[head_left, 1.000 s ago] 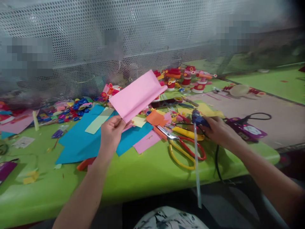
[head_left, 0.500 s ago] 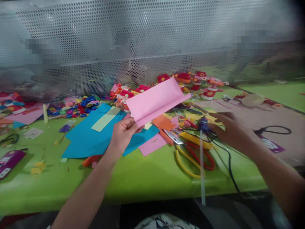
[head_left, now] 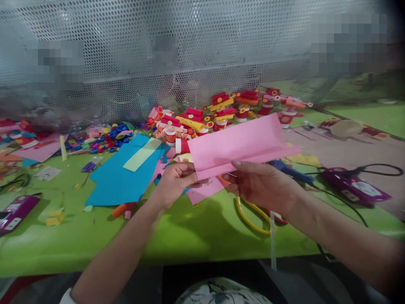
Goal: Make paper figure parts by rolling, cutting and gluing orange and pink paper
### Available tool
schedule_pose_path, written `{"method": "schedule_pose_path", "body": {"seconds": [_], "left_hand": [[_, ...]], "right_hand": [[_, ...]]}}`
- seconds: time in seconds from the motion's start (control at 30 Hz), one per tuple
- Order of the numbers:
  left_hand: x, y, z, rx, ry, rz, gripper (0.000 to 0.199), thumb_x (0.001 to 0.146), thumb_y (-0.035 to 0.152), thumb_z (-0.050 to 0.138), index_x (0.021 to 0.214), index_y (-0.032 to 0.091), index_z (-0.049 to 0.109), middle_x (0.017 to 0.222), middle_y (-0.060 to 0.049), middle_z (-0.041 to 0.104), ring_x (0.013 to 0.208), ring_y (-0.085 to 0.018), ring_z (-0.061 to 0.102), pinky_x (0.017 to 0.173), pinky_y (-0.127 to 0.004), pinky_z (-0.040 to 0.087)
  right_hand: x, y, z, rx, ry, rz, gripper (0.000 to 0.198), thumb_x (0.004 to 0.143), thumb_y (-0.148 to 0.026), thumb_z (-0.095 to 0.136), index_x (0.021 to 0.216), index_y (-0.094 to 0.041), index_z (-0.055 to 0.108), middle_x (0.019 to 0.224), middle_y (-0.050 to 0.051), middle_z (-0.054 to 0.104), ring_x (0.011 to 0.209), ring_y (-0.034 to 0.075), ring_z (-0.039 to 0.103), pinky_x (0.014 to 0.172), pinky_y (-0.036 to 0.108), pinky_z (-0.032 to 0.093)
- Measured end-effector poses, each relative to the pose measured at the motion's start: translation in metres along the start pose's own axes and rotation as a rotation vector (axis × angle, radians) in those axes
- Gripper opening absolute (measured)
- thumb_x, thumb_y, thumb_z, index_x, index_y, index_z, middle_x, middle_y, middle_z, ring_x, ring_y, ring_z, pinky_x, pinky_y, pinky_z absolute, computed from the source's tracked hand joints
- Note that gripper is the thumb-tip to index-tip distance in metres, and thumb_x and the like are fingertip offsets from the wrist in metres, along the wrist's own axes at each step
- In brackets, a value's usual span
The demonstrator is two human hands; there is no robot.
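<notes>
A pink sheet of paper (head_left: 237, 141), folded over along its near edge, is held up above the table. My left hand (head_left: 175, 183) pinches its near left corner between thumb and fingers. Along the folded edge, my right hand (head_left: 265, 183) grips the paper, thumb on top and fingers beneath. Under the right hand lie scissors with yellow and red handles (head_left: 249, 215); their blades are hidden. A blue glue gun (head_left: 292, 172) rests just behind the right hand, its pale glue stick (head_left: 273, 245) hanging past the table edge.
Blue paper sheets (head_left: 117, 181) with a pale green strip (head_left: 142, 154) lie left on the green table (head_left: 104, 249). Behind are red and yellow paper models (head_left: 190, 120) and colourful small pieces (head_left: 110, 137). Purple power boxes (head_left: 354, 185) with cords sit at both sides. A perforated metal screen (head_left: 126, 63) stands behind.
My right hand has moved left from beside the glue gun and taken hold of the pink paper's folded edge. The paper has shifted right and lower, now over the scissors' blades.
</notes>
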State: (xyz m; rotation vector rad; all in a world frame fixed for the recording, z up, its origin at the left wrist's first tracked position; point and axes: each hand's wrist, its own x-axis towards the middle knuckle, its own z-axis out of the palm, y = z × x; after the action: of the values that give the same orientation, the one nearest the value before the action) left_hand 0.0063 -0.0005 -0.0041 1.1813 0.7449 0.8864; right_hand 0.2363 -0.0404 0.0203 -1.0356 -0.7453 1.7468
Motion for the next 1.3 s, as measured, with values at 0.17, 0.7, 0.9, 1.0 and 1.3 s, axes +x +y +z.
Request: {"method": "schedule_pose_path", "body": {"seconds": [0.17, 0.7, 0.9, 1.0, 1.3], "left_hand": [[-0.001, 0.002, 0.002, 0.001, -0.023, -0.03, 0.042, 0.069, 0.037, 0.092, 0.103, 0.015, 0.08, 0.096, -0.012, 0.083, 0.083, -0.023, 0.08, 0.083, -0.034, 0.063], [-0.001, 0.005, -0.012, 0.139, 0.047, 0.142, 0.026, 0.081, 0.031, 0.081, 0.105, 0.021, 0.079, 0.105, -0.008, 0.082, 0.095, -0.024, 0.079, 0.085, -0.035, 0.065], [0.0, 0.006, -0.014, 0.168, 0.035, 0.103, 0.026, 0.08, 0.03, 0.082, 0.105, 0.021, 0.08, 0.108, -0.009, 0.082, 0.094, -0.026, 0.079, 0.084, -0.037, 0.066], [-0.001, 0.01, -0.013, 0.186, 0.031, 0.091, 0.028, 0.078, 0.03, 0.083, 0.104, 0.022, 0.081, 0.105, -0.009, 0.082, 0.091, -0.026, 0.079, 0.081, -0.036, 0.066], [-0.002, 0.013, -0.012, 0.21, -0.038, 0.114, 0.021, 0.082, 0.026, 0.079, 0.102, 0.02, 0.081, 0.107, -0.008, 0.082, 0.091, -0.023, 0.079, 0.08, -0.031, 0.066]], "right_hand": [[0.0, 0.008, -0.003, 0.098, 0.043, 0.063, 0.011, 0.075, -0.026, 0.086, 0.083, -0.024, 0.079, 0.075, 0.002, 0.076, 0.067, 0.014, 0.071, 0.056, 0.018, 0.06], [-0.042, -0.036, -0.081, -0.148, 0.363, -0.53, 0.017, 0.08, -0.029, 0.08, 0.096, -0.03, 0.081, 0.088, -0.001, 0.075, 0.083, 0.015, 0.069, 0.067, 0.023, 0.059], [-0.04, -0.039, -0.097, -0.304, 0.32, -0.471, 0.024, 0.072, -0.034, 0.09, 0.094, -0.029, 0.084, 0.095, 0.0, 0.08, 0.087, 0.016, 0.072, 0.075, 0.025, 0.061], [-0.041, -0.045, -0.108, -0.374, 0.284, -0.389, 0.029, 0.068, -0.035, 0.093, 0.094, -0.025, 0.086, 0.09, 0.003, 0.081, 0.079, 0.016, 0.073, 0.072, 0.023, 0.062], [-0.044, -0.053, -0.115, -0.517, 0.239, -0.372, 0.028, 0.057, -0.033, 0.098, 0.08, -0.02, 0.087, 0.103, 0.012, 0.082, 0.075, 0.022, 0.077, 0.063, 0.028, 0.067]]}}
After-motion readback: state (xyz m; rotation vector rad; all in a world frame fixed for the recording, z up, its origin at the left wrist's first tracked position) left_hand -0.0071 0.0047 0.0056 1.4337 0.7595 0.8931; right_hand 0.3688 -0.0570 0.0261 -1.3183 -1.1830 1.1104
